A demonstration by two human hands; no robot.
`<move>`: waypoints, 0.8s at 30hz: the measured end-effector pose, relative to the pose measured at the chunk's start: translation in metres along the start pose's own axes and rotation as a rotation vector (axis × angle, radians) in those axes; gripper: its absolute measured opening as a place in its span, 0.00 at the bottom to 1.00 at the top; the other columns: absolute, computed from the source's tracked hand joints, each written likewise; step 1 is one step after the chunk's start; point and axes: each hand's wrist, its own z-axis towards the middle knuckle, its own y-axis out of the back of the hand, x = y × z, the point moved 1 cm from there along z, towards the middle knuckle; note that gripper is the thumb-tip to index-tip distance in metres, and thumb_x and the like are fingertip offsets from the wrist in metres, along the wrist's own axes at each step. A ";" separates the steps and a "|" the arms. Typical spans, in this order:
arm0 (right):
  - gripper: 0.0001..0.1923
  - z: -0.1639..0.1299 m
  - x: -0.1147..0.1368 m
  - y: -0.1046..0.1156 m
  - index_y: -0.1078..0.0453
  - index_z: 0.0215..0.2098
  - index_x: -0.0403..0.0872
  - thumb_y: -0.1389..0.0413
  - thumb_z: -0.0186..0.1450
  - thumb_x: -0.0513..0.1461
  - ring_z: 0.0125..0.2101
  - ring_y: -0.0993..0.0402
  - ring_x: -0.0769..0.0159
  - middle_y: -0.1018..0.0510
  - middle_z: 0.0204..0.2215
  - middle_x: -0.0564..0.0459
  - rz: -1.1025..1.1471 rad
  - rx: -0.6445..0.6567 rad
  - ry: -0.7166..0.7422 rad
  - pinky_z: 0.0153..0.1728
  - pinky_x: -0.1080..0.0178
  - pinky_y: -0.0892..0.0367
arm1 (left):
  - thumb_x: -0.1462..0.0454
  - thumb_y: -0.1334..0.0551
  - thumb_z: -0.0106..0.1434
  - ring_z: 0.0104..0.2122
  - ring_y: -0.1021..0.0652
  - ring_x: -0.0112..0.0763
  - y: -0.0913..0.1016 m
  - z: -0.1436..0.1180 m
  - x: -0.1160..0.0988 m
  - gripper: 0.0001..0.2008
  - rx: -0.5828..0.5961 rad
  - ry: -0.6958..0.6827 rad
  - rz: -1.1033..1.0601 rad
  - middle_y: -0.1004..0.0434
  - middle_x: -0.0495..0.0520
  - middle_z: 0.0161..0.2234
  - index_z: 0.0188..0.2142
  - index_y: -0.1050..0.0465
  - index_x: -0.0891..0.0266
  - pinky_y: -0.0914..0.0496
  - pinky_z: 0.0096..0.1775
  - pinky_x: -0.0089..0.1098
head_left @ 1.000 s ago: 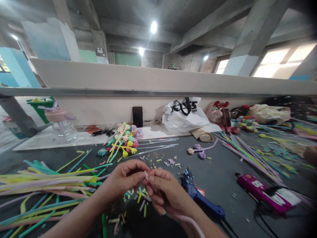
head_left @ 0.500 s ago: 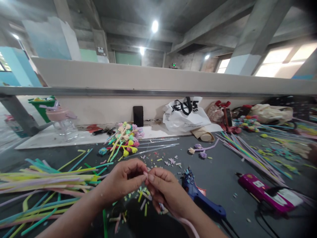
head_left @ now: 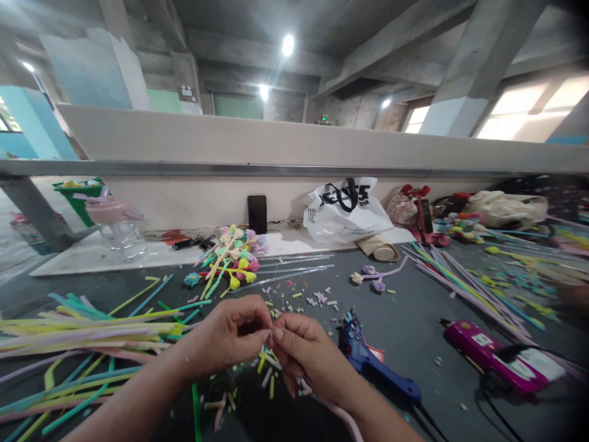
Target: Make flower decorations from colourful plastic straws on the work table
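My left hand (head_left: pixel 225 339) and my right hand (head_left: pixel 307 357) meet at the fingertips low in the middle of the view, above a dark table (head_left: pixel 405 325). Both pinch the end of a pink fuzzy pipe cleaner (head_left: pixel 343 420), which runs down under my right wrist. Its pinched tip is mostly hidden by my fingers. Short cut pieces (head_left: pixel 269 368) in mixed colours lie on the table below my hands.
A heap of long coloured pipe cleaners (head_left: pixel 78 334) lies left. A blue glue gun (head_left: pixel 377 371) sits right of my hands, a magenta one (head_left: pixel 494 356) farther right. Finished pipe-cleaner flowers (head_left: pixel 232 255), a white bag (head_left: pixel 345 215) and a phone (head_left: pixel 256 215) stand behind.
Both hands have sunk slightly and drawn closer together at the fingertips; the pink tip seen between them earlier is now covered.
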 end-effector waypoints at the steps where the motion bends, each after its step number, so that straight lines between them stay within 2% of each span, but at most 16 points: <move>1: 0.14 0.000 0.000 0.000 0.37 0.24 0.43 0.45 0.58 0.46 0.10 0.54 0.82 0.45 0.11 0.66 -0.004 -0.002 0.001 0.09 0.75 0.40 | 0.68 0.45 0.55 0.22 0.38 0.21 0.000 0.000 -0.001 0.01 -0.003 -0.010 0.041 0.39 0.45 0.22 0.29 0.35 0.63 0.43 0.24 0.23; 7: 0.15 0.002 -0.001 -0.004 0.37 0.23 0.44 0.44 0.56 0.47 0.09 0.54 0.81 0.45 0.09 0.66 -0.058 -0.057 -0.023 0.09 0.74 0.41 | 0.71 0.47 0.51 0.20 0.40 0.20 -0.004 -0.001 -0.008 0.03 -0.047 -0.014 0.202 0.41 0.43 0.19 0.25 0.37 0.63 0.45 0.22 0.22; 14: 0.16 0.003 -0.007 -0.005 0.39 0.19 0.44 0.45 0.55 0.47 0.09 0.49 0.80 0.44 0.09 0.65 -0.156 -0.167 -0.036 0.08 0.75 0.44 | 0.69 0.46 0.50 0.19 0.41 0.20 -0.010 0.002 -0.007 0.02 -0.122 0.052 0.209 0.43 0.43 0.18 0.22 0.39 0.63 0.46 0.20 0.22; 18: 0.17 0.003 -0.010 -0.003 0.39 0.18 0.44 0.46 0.55 0.48 0.08 0.46 0.80 0.44 0.10 0.65 -0.255 -0.212 -0.026 0.07 0.75 0.48 | 0.69 0.45 0.49 0.19 0.40 0.20 -0.009 0.002 -0.002 0.02 -0.125 0.084 0.150 0.42 0.43 0.19 0.23 0.38 0.63 0.46 0.21 0.22; 24: 0.16 0.004 -0.005 -0.005 0.38 0.18 0.44 0.46 0.55 0.47 0.07 0.44 0.79 0.44 0.08 0.65 -0.427 -0.248 0.000 0.07 0.75 0.50 | 0.68 0.43 0.48 0.20 0.39 0.20 -0.008 0.004 0.005 0.03 -0.104 0.167 -0.066 0.40 0.43 0.20 0.24 0.39 0.63 0.45 0.22 0.23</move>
